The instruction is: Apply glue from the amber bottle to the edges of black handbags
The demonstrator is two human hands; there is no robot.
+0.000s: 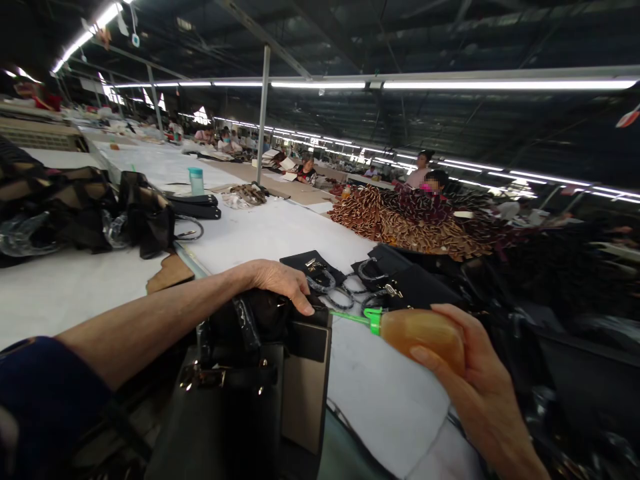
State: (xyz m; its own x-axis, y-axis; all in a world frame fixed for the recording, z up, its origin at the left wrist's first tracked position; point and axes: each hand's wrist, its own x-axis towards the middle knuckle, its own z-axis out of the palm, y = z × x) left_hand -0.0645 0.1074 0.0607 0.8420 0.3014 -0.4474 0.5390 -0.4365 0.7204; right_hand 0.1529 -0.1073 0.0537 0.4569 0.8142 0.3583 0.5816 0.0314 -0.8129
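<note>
My right hand (470, 373) is wrapped round a squeeze bottle (423, 333) of amber liquid, probably glue, with a green cap and a long thin green nozzle. The nozzle tip points left and reaches the upper edge of a black handbag (225, 407) in front of me. My left hand (285, 283) grips the top edge of that handbag, thumb on the outside, other fingers hidden behind. The bag has gold-coloured fittings and plastic-wrapped handles, and a beige panel (303, 400) shows on its side.
Black bag panels with wrapped handles (320, 270) lie on the white table (260, 233) ahead. Black bags (145, 213) are piled at left near a teal cup (196, 181). A heap of brown pieces (400, 220) stands at right, with people working beyond.
</note>
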